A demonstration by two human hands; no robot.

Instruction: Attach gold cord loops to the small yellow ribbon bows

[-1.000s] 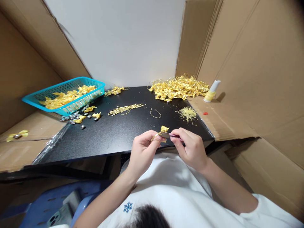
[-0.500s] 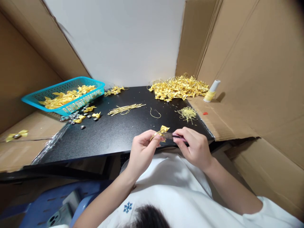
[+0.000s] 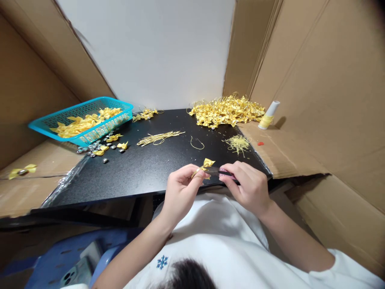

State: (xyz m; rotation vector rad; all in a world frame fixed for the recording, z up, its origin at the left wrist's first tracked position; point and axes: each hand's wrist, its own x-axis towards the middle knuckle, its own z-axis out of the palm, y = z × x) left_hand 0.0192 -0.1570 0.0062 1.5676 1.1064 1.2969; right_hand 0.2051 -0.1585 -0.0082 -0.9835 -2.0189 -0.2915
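My left hand (image 3: pixel 180 191) pinches a small yellow ribbon bow (image 3: pixel 206 164) just above the near edge of the black table (image 3: pixel 144 168). My right hand (image 3: pixel 248 185) is closed round a small dark tool with a pink handle (image 3: pixel 221 172), which looks like scissors, and its tip touches the bow. A bundle of gold threads (image 3: pixel 158 138) and a single curled thread (image 3: pixel 196 143) lie on the table beyond my hands.
A turquoise basket (image 3: pixel 81 120) with yellow bows stands at the back left, with loose bows and small silver pieces (image 3: pixel 99 147) beside it. A big heap of yellow bows (image 3: pixel 225 110), thread clippings (image 3: pixel 237 143) and a thread spool (image 3: pixel 268 115) are at the back right. Cardboard walls enclose both sides.
My right hand has drawn slightly right, away from the left, with the tool still at the bow. The left hand and bow have stayed almost still.
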